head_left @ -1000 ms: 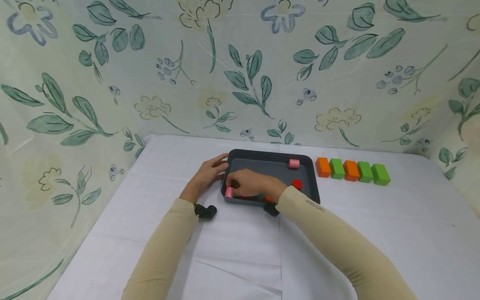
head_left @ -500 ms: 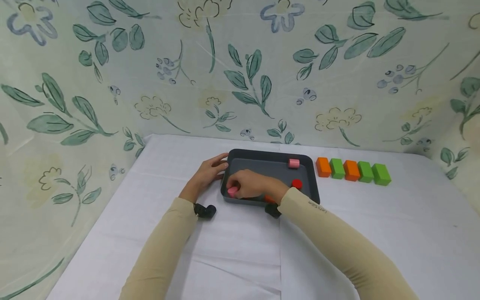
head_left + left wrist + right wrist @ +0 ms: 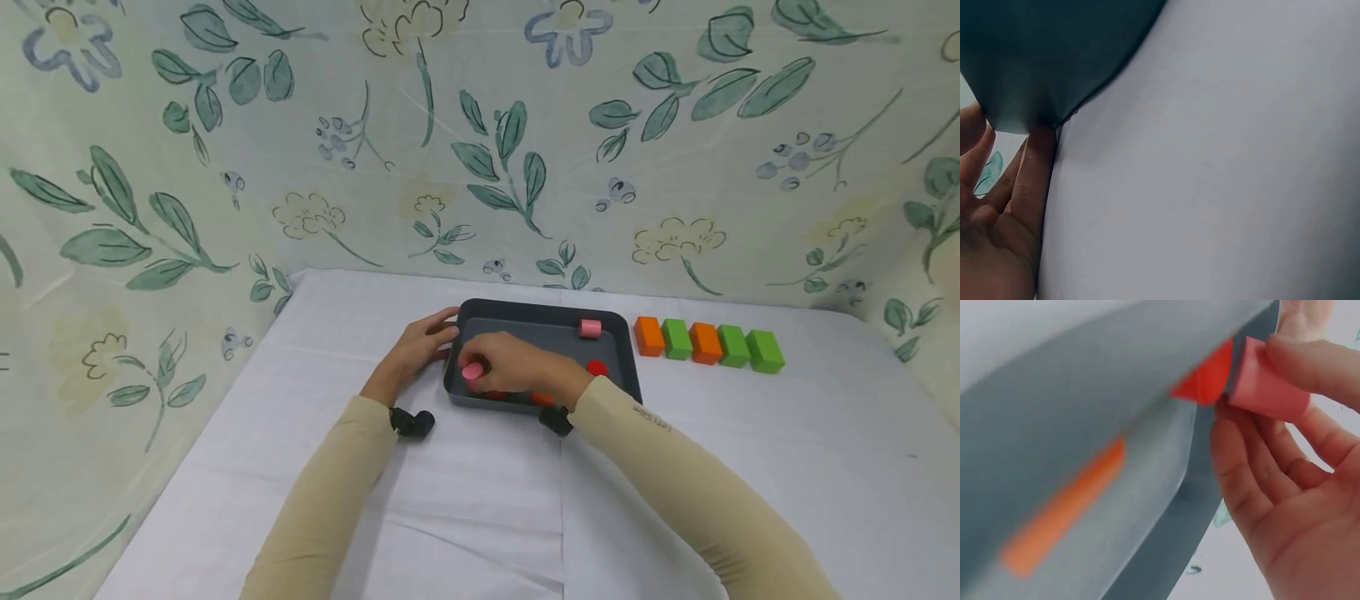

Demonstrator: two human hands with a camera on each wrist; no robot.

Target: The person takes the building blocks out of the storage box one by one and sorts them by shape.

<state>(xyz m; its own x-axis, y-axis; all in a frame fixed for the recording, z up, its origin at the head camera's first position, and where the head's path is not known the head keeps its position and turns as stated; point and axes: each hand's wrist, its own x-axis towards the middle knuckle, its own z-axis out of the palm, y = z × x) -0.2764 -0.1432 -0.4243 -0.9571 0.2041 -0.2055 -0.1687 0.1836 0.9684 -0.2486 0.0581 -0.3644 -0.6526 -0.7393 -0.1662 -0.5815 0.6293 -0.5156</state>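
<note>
My right hand point(image 3: 513, 364) reaches over the left part of a dark grey tray point(image 3: 540, 311). Between thumb and fingertips it pinches a pink cylinder point(image 3: 472, 372), which the right wrist view shows beside a red piece point(image 3: 1210, 375). My left hand point(image 3: 411, 348) rests against the tray's left side; its extended fingers touch the wall in the left wrist view. A second pink cylinder point(image 3: 590, 328) lies in the back right of the tray. Along the front are an orange piece point(image 3: 543, 399) and a partly covered red piece point(image 3: 497, 395).
A red round piece point(image 3: 597, 367) sits in the tray's right part, near my right wrist. Right of the tray stands a row of orange blocks point(image 3: 649, 337) and green blocks point(image 3: 766, 352) on the white-covered table point(image 3: 480, 517). A floral cloth point(image 3: 420, 183) hangs behind.
My right hand has taken hold of the pink cylinder at the tray's front left, turned its end upward and moved it slightly right and back. The left hand has stayed put.
</note>
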